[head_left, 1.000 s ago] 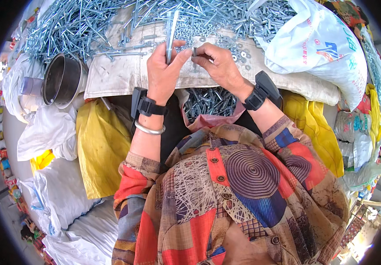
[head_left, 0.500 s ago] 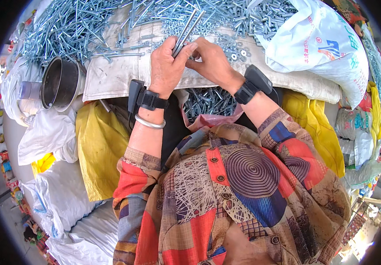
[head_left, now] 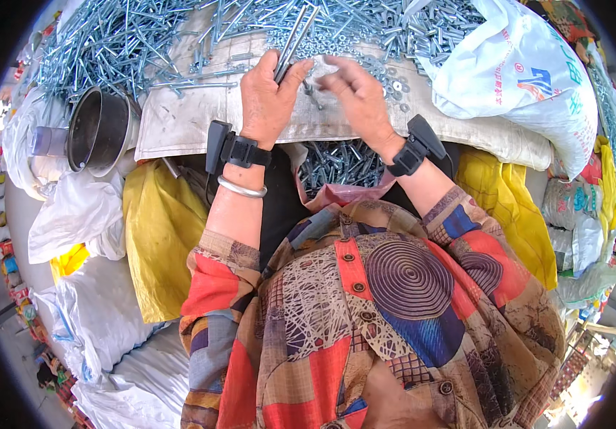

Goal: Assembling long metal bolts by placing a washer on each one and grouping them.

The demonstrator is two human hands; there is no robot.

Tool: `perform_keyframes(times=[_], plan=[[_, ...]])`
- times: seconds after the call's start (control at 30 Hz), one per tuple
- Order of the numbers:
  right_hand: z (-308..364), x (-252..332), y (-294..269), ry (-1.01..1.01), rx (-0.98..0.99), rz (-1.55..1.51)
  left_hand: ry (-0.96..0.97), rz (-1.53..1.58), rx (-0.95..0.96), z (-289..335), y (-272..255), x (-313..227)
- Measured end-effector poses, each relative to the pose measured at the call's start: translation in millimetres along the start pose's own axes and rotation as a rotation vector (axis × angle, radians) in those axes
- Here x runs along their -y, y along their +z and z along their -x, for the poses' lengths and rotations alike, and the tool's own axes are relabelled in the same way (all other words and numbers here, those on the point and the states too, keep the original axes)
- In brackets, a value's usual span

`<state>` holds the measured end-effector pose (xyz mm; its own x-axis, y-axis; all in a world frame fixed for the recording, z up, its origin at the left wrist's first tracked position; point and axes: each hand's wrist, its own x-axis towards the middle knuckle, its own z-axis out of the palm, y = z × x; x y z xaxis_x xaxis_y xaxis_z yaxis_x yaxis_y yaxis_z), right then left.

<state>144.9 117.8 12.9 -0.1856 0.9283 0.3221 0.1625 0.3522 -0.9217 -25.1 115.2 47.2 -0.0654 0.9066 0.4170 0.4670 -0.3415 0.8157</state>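
Note:
My left hand [head_left: 269, 96] is closed around a couple of long, thin metal bolts [head_left: 296, 43], which stick up past the thumb and fingers, side by side. Just right of it, my right hand [head_left: 359, 96] is apart from the bolts, its fingers spread and slightly blurred; I see nothing held in it. Beyond both hands, small nuts [head_left: 315, 44] lie heaped on a pale cloth-covered surface [head_left: 201, 121]. Several flat washers [head_left: 396, 86] lie scattered beside the right hand. Below the hands, a pink-edged bag [head_left: 344, 194] holds many short metal pieces [head_left: 340, 164].
A big pile of long bolts [head_left: 115, 50] spreads at the far left, and metal sleeves [head_left: 429, 32] lie at the far right. A white plastic bag [head_left: 515, 71] bulges beside them. A dark round pot [head_left: 97, 132] stands left; yellow sacks [head_left: 158, 243] hang at both sides.
My right hand has moved away from the left hand to the right, its fingers opening. The left hand keeps the bolts and has shifted slightly left.

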Motion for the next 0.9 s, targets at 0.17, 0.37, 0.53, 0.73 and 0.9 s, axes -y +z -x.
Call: perform_keyframes(times=[0.17, 0.37, 0.53, 0.73, 0.9], plan=[[-2.8, -3.9, 13.5, 0.079, 0.024, -0.250, 0.027, 0.043, 0.004, 1.8, 4.4, -1.5], [-7.0, -13.8, 10.1, 0.008, 0.010, -0.218, 0.013, 0.000, -0.005, 2.2, 1.8, -4.9], [-8.8, -16.3, 2.5, 0.025, -0.049, -0.139, -0.007, -0.054, 0.020, 1.7, 3.5, -7.6], [-7.9, -14.7, 3.1, 0.084, -0.014, -0.223, 0.023, -0.035, -0.009, 1.4, 5.8, -3.6], [0.5, -10.8, 11.5, 0.090, 0.059, -0.216, 0.035, 0.008, -0.043, 1.5, 4.8, -0.5]])
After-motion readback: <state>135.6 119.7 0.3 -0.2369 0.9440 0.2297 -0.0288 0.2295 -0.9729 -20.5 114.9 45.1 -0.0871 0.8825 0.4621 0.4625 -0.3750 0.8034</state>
